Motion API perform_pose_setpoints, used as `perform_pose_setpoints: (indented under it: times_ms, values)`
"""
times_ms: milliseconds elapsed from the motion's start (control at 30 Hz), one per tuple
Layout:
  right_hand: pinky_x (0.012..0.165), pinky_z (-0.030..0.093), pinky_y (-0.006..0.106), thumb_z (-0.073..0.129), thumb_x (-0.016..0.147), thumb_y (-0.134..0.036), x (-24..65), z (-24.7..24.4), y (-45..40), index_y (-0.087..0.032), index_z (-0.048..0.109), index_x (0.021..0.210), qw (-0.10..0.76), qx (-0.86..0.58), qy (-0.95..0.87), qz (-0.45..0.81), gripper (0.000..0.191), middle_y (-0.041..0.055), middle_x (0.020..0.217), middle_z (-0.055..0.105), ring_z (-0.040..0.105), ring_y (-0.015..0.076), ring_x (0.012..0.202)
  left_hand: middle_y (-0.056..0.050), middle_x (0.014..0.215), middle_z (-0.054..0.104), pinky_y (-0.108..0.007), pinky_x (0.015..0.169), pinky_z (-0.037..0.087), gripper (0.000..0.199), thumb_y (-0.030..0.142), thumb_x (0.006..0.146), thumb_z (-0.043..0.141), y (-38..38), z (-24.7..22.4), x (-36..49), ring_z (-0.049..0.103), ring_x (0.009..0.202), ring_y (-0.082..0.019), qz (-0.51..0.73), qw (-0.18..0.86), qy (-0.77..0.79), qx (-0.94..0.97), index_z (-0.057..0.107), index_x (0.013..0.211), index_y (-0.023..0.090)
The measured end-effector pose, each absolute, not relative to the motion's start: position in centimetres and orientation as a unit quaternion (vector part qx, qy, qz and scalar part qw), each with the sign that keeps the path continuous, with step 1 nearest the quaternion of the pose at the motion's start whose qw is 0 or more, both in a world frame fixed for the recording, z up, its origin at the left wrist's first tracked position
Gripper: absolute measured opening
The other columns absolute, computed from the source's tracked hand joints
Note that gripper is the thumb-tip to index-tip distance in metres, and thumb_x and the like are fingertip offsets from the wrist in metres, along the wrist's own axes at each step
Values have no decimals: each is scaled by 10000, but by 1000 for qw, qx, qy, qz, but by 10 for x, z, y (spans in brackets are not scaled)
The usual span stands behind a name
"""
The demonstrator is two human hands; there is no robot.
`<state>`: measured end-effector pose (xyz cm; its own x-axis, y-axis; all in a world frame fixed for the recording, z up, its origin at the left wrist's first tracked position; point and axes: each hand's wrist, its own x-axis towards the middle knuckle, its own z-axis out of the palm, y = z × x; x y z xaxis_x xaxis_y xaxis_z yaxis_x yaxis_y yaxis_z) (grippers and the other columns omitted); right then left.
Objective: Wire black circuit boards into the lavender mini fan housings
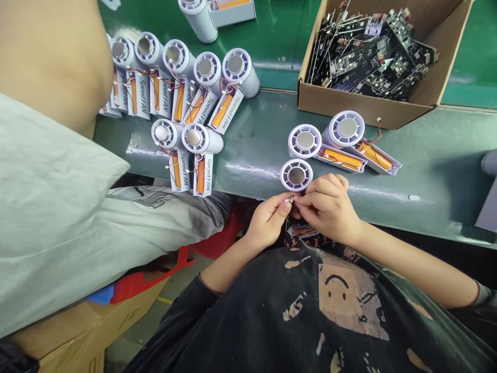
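Observation:
At the bench's near edge my left hand (267,220) is closed, thumb and fingers pinching a thin dark circuit board (288,221) seen almost edge-on. My right hand (330,207) is closed in a pinch against the board's upper end; whatever lies between its fingertips is too small and covered to make out. Just beyond my fingers stands a white handheld fan (296,175), its round vented end with a silver disc facing up and its handle hidden by my hands. Two more fans, one white fan (305,141) and another (345,128), lie behind it with open handles showing orange batteries and thin wires.
A cardboard box (361,111) full of black circuit boards stands at the back right. Several "Speed FAN" fans (202,140) lie in rows on the left. A small white piece (413,197) lies on the green bench (256,134). Another person's arm and grey clothing (58,207) fill the left side.

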<state>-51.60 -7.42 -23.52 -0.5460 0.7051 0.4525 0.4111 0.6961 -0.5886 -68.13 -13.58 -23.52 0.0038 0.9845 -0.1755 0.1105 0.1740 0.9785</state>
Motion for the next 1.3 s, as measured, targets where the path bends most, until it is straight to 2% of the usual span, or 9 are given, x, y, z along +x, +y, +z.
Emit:
perform_pose_setpoints:
  times_ms: [167,300,400,567,733,833,967,1167,1300]
  values:
    - [791,340,402,625,895,-214,-510,-233,-72,-248,650,894,333,-335,-847,245,42,13,883,607,549,200,850,-76,868,756,-277,710,570,358,425,935,570,-135,-227,-684,708,748,-175,394,486,567,535,699,1096,133]
    - [857,420,453,631,845,-269,-498,-231,-64,-277,575,1165,385,-318,-820,279,325,55,1037,544,555,258,978,-78,1033,751,-325,885,564,250,240,858,680,-135,-218,-685,706,933,-190,359,310,601,644,681,1094,160]
    - [862,457,469,616,829,-270,-491,-231,-58,-296,552,1180,412,-321,-810,266,358,55,1021,527,552,266,973,-62,1024,741,-320,881,570,272,176,834,687,-135,-215,-685,699,931,-179,345,259,606,669,649,1103,167]
    - [859,466,483,589,822,-279,-483,-233,-58,-270,549,1168,378,-320,-823,279,348,68,1021,559,572,276,973,-52,972,737,-313,848,576,241,141,812,694,-136,-214,-684,699,901,-179,329,234,611,681,642,1046,163]
    - [789,477,416,593,829,-182,-479,-237,-55,-256,606,1098,326,-272,-851,309,279,52,973,637,616,232,890,-56,978,747,-315,843,569,230,162,812,669,-137,-218,-686,703,886,-179,360,286,616,640,668,1042,168]
    - [710,493,350,566,876,-104,-481,-239,-52,-266,653,1003,347,-231,-851,320,223,20,879,661,623,181,791,-75,949,757,-296,736,582,219,251,867,612,-138,-226,-686,716,778,-168,405,444,604,524,678,1051,151]
    - [703,519,345,583,909,-150,-485,-239,-51,-265,691,1000,355,-236,-833,352,182,29,889,688,647,181,823,-106,948,760,-278,651,580,304,380,890,605,-139,-234,-683,727,716,-171,439,602,563,356,668,1051,131]
    - [721,542,354,604,910,-214,-482,-240,-52,-250,722,957,359,-354,-770,392,132,32,876,708,656,184,803,-76,862,748,-225,542,512,272,339,879,610,-140,-236,-683,649,577,-111,449,581,560,383,677,1049,138]
    - [732,550,361,615,912,-269,-482,-240,-53,-263,740,965,363,-409,-723,421,136,27,854,706,654,189,804,-59,838,746,-228,566,491,208,271,876,579,-141,-237,-688,605,549,-97,402,524,571,487,717,986,161]
